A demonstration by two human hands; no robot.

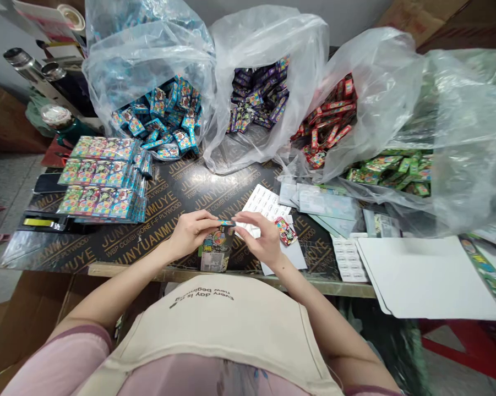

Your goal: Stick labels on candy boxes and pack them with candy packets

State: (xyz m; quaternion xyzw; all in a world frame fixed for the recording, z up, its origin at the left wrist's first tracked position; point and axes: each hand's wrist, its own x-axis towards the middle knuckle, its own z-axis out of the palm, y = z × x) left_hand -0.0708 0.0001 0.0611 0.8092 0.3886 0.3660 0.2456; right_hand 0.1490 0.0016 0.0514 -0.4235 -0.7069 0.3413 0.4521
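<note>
My left hand [195, 230] pinches a small blue box [226, 223] by its left end, with the narrow side turned up. The thumb and fingers of my right hand [259, 234] close on the right end of this box. Just below it, a printed packet [215, 253] lies near the table's front edge, its colours dark and grey. A small red box [285, 231] rests beside my right hand on white paper [294, 257]. Behind my right hand is a white sheet of stickers [263, 202], partly covered by the fingers.
Open plastic bags hold blue boxes [165, 115], purple boxes [260, 96], red boxes [332, 118] and green boxes [396, 170]. Stacked wrapped packs [101, 179] stand at left. White cards [433, 275], another sticker sheet [349, 258] and clear sleeves [326, 201] lie at right.
</note>
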